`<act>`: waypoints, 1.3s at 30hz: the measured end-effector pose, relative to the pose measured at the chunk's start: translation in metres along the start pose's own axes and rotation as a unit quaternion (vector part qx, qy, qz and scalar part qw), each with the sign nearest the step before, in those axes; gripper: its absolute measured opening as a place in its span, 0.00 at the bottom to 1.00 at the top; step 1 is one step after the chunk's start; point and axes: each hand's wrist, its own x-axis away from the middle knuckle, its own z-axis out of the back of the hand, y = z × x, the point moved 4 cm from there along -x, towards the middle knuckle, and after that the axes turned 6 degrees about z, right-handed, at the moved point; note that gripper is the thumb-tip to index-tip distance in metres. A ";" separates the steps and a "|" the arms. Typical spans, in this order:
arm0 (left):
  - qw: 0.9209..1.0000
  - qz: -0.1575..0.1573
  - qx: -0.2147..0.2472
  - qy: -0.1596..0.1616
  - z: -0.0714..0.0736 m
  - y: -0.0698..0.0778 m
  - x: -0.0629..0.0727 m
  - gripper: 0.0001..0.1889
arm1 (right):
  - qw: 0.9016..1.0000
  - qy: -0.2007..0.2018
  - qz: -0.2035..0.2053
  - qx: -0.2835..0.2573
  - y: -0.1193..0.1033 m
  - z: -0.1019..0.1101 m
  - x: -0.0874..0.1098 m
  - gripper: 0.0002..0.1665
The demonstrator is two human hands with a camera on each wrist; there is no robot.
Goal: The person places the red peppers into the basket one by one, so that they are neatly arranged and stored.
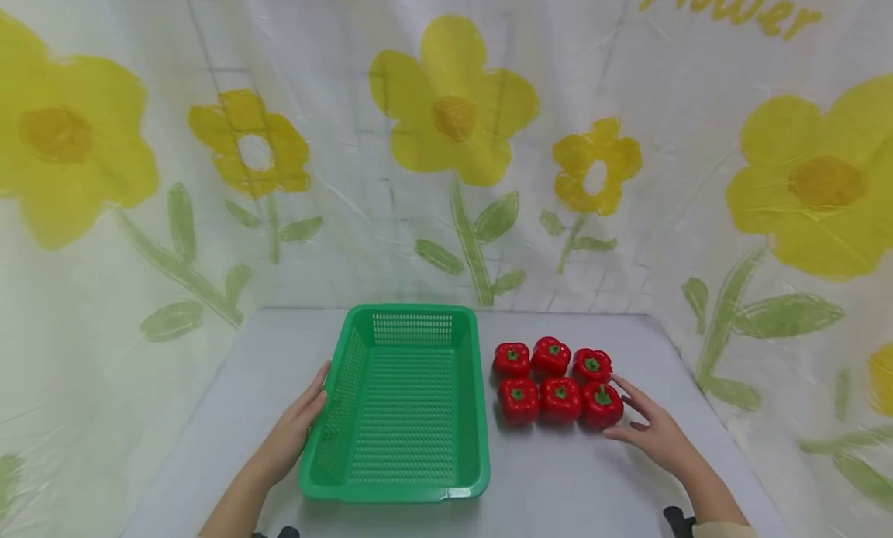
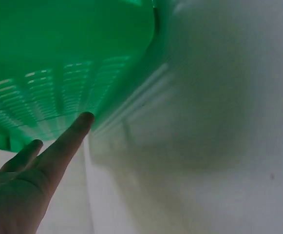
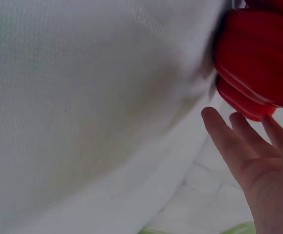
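Note:
A green plastic basket (image 1: 402,414) with slotted walls stands on the table, nothing in it. My left hand (image 1: 296,429) is at its left side; in the left wrist view the straight fingers (image 2: 66,148) lie along the slotted outer wall (image 2: 73,87). To the basket's right, several red bell peppers with green stems sit close together in two rows. Around the right end of the group my right hand (image 1: 649,425) is spread, its thumb beside the front-right bell pepper (image 1: 601,406) and a fingertip near the back-right bell pepper (image 1: 591,365). Nothing is held in it.
Behind and beside the white table (image 1: 558,491) hangs a pale curtain (image 1: 335,236) painted with yellow flowers. The front-left bell pepper (image 1: 518,402) and back-left bell pepper (image 1: 512,360) are a short gap from the basket's right rim.

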 end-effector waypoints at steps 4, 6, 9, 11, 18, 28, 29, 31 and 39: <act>1.000 -0.002 -0.004 0.007 -0.003 -0.003 -0.003 0.29 | 1.000 0.000 0.000 -0.011 0.005 -0.006 -0.004 0.53; 1.000 0.000 -0.007 0.011 -0.003 -0.004 -0.004 0.29 | 1.000 0.007 -0.006 0.005 0.005 -0.008 -0.005 0.50; 1.000 0.006 -0.008 0.012 -0.004 -0.004 -0.004 0.28 | 0.999 0.021 -0.025 0.032 0.004 -0.009 -0.005 0.48; 1.000 0.009 -0.010 0.012 -0.004 -0.004 -0.005 0.28 | 0.998 0.026 -0.040 0.040 0.004 -0.009 -0.003 0.49; 1.000 0.017 -0.005 0.005 -0.006 -0.004 -0.009 0.28 | 0.995 0.029 -0.093 0.031 0.009 -0.006 0.009 0.52; 0.999 0.033 0.004 0.011 0.000 -0.007 -0.005 0.28 | 0.992 0.074 -0.089 0.048 -0.012 0.011 0.013 0.54; 0.999 0.032 0.006 0.010 0.000 -0.006 -0.005 0.28 | 0.992 0.079 -0.091 0.049 -0.016 0.014 0.013 0.55; 0.999 0.034 0.009 0.009 0.000 -0.004 -0.005 0.28 | 0.991 0.090 -0.090 0.049 -0.026 0.019 0.013 0.55; 0.999 0.045 0.025 0.009 -0.002 -0.005 -0.004 0.28 | 0.990 0.107 -0.071 0.057 -0.065 0.028 0.001 0.55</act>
